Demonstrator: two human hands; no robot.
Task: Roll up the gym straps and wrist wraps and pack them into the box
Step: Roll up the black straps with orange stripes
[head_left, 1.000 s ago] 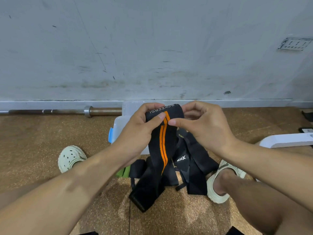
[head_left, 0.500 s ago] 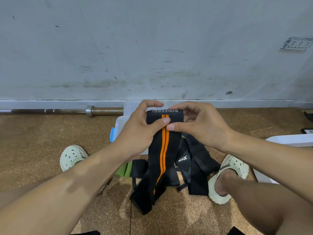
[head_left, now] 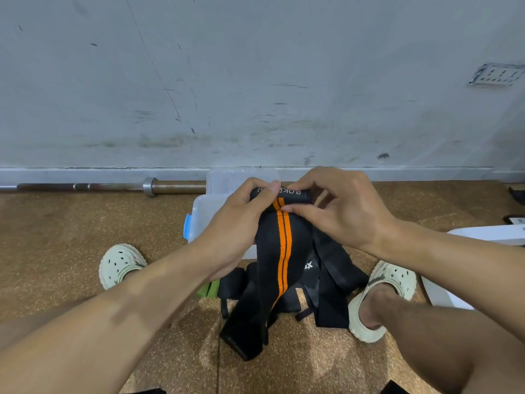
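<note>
A black wrist wrap with two orange stripes point(head_left: 279, 251) hangs from both my hands. My left hand point(head_left: 241, 220) and my right hand point(head_left: 338, 209) pinch its top end, which is folded over into a small roll with white lettering. Its lower end touches the floor. Under it lies a pile of black straps point(head_left: 332, 282) between my feet, with something green point(head_left: 208, 290) at its left. A clear plastic box point(head_left: 204, 211) with a blue latch stands behind my hands, partly hidden.
A barbell point(head_left: 113, 186) lies along the grey wall at the left. My feet in pale clogs point(head_left: 120, 264) point(head_left: 380, 300) flank the pile. A white object point(head_left: 483, 234) sits at the right on the cork floor.
The top end of the wrap has been turned over into a tighter roll, and my hands have sunk a little lower. The hanging part looks shorter.
</note>
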